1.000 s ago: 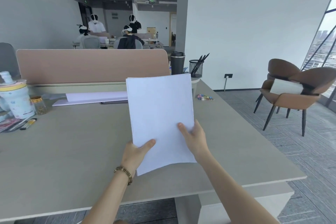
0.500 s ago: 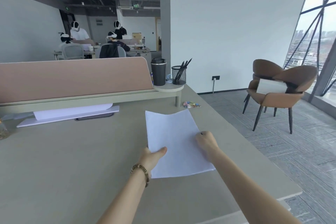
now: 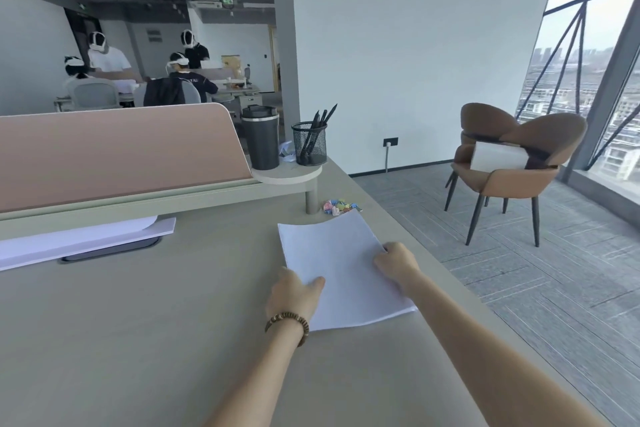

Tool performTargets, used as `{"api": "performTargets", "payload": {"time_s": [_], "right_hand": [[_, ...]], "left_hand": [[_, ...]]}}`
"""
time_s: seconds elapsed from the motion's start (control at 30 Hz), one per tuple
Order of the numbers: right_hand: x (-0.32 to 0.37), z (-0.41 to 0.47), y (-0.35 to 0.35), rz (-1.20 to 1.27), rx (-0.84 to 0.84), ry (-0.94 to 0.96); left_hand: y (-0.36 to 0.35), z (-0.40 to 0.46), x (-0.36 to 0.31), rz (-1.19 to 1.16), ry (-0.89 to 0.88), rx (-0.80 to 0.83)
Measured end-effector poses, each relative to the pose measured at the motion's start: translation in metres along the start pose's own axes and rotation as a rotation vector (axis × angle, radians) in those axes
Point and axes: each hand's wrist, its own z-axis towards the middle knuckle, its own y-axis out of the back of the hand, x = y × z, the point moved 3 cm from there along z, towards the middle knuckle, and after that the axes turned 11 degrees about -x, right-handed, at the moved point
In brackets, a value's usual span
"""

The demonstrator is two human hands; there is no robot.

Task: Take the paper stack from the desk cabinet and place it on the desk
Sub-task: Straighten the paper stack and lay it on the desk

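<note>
The white paper stack [image 3: 341, 263] lies flat on the grey-beige desk [image 3: 156, 322], toward its right side. My left hand [image 3: 294, 295], with a bead bracelet at the wrist, grips the stack's near left edge, thumb on top. My right hand [image 3: 394, 262] holds the stack's right edge with fingers curled over it. The desk cabinet is out of view.
A pink divider panel [image 3: 114, 156] runs along the back. A black tumbler [image 3: 260, 137] and a mesh pen cup [image 3: 309, 144] stand on a small shelf. Colourful clips [image 3: 338, 207] lie beyond the stack. More papers [image 3: 79, 241] lie at left. Brown chairs [image 3: 512, 163] stand right.
The stack went from upright in front of me down to flat on the desk, farther right. Both hands stayed on its edges. My view turned right.
</note>
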Motion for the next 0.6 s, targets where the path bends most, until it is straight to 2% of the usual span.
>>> {"api": "performTargets", "payload": {"time_s": [0.1, 0.2, 0.4, 0.6], "right_hand": [[-0.001, 0.012, 0.002, -0.045, -0.015, 0.025], [-0.001, 0.019, 0.001, -0.077, 0.003, 0.034], [-0.002, 0.030, -0.002, -0.233, -0.003, 0.089], [-0.004, 0.026, -0.004, -0.396, -0.008, 0.133]], "left_hand": [[-0.015, 0.009, -0.005, 0.185, -0.105, -0.042], [-0.027, 0.018, -0.004, 0.273, -0.162, -0.093], [-0.036, 0.022, -0.002, 0.528, -0.202, -0.252], [-0.036, 0.023, 0.000, 0.550, -0.185, -0.248]]}}
